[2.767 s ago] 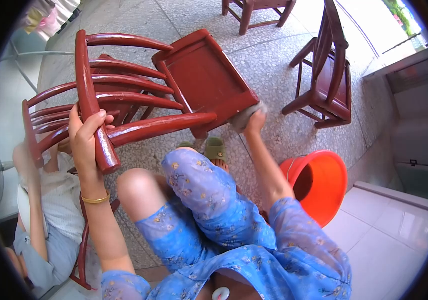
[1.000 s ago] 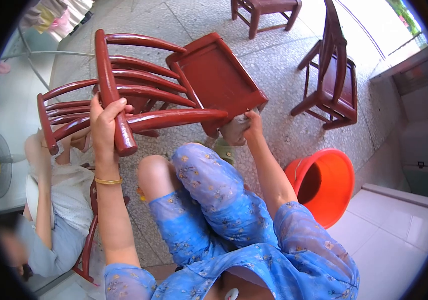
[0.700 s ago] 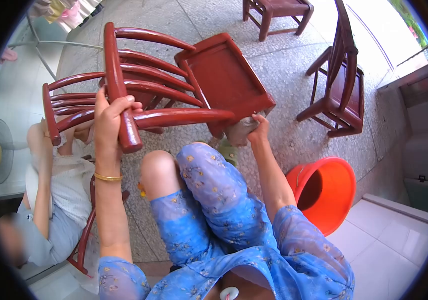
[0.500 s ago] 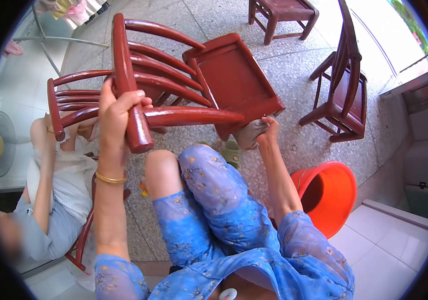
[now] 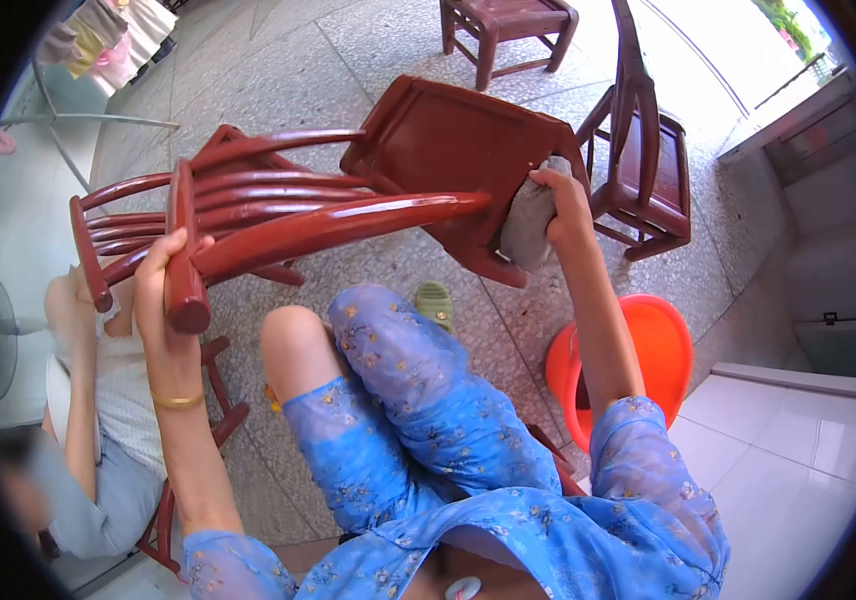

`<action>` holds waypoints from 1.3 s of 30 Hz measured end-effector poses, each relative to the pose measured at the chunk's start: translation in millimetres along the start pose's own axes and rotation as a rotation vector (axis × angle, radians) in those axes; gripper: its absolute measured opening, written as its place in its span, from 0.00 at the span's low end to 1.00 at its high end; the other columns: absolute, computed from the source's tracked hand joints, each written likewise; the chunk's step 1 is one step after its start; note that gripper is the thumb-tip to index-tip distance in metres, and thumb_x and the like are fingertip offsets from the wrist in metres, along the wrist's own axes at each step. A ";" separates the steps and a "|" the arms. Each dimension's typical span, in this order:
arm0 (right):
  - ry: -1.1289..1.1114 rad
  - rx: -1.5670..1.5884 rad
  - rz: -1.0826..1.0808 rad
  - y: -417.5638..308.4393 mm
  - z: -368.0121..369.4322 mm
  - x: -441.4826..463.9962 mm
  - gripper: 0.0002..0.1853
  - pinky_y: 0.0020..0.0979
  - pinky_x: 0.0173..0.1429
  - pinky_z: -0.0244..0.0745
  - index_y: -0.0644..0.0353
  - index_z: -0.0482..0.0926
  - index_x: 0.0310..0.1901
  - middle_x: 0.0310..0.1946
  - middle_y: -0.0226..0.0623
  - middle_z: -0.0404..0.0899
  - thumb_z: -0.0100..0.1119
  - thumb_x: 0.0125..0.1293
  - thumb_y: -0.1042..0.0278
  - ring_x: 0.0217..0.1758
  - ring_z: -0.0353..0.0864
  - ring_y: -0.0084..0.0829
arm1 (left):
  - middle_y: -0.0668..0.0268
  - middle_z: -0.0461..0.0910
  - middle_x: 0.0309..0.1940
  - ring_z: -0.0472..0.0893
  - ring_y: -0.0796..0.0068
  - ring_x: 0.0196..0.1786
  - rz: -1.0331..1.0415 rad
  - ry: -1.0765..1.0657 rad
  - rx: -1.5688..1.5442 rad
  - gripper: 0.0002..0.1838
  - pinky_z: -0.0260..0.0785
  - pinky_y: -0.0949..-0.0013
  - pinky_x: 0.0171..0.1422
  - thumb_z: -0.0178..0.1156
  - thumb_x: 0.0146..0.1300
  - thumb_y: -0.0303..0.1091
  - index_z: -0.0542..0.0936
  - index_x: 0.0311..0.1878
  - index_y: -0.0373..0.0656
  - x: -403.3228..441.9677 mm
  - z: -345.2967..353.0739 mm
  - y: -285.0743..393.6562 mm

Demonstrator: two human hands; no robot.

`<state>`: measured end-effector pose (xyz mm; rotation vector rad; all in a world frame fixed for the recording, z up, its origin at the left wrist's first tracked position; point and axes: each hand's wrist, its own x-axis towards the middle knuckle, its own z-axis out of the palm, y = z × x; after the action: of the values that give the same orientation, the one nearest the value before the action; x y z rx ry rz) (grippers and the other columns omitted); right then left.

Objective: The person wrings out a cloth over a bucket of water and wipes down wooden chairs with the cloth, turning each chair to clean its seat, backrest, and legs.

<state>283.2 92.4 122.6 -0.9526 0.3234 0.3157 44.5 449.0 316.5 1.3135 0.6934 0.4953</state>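
The chair (image 5: 408, 155) spans the gap between 2 hands. The left hand (image 5: 164, 285) curls closed around the chair's thick, rounded top rail (image 5: 188, 300); glossy red, curved slats (image 5: 283, 180) run rightward to a broad seat (image 5: 468, 145), where the right hand (image 5: 570, 202) grips a crumpled grey cloth (image 5: 528, 225) at the edge.

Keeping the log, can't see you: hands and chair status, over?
Left hand gripping red wooden chair's top rail. Right hand holding grey cloth against its seat. Chair tilted. In the way: possibly second chair right of cloth, gap unclear.
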 end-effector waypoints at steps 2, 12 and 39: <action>0.034 -0.172 0.027 -10.8 3.4 -4.4 0.12 0.34 0.41 0.77 0.62 0.79 0.38 0.34 0.35 0.80 0.62 0.50 0.79 0.36 0.81 0.32 | 0.58 0.83 0.37 0.83 0.73 0.40 -0.066 0.006 -0.005 0.17 0.74 0.72 0.50 0.60 0.63 0.35 0.78 0.50 0.31 -2.7 -11.3 -6.8; -0.026 -0.328 -0.118 -1.1 29.9 12.6 0.10 0.31 0.38 0.73 0.63 0.80 0.37 0.34 0.35 0.80 0.66 0.53 0.72 0.34 0.79 0.27 | 0.61 0.83 0.34 0.85 0.69 0.32 -0.135 -0.128 0.333 0.27 0.81 0.67 0.37 0.51 0.70 0.51 0.70 0.65 0.46 1.0 -34.6 -1.2; 0.114 -1.527 -0.724 -10.3 54.0 59.1 0.28 0.50 0.53 0.75 0.59 0.73 0.49 0.50 0.56 0.74 0.70 0.49 0.55 0.51 0.78 0.57 | 0.59 0.80 0.26 0.81 0.62 0.28 1.209 -0.423 0.757 0.24 0.72 0.65 0.34 0.69 0.55 0.51 0.79 0.40 0.38 7.6 125.7 0.4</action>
<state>348.0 138.9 135.4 -2.4926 -0.2686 -0.2533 138.7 366.3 328.7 2.4294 -0.4222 0.9035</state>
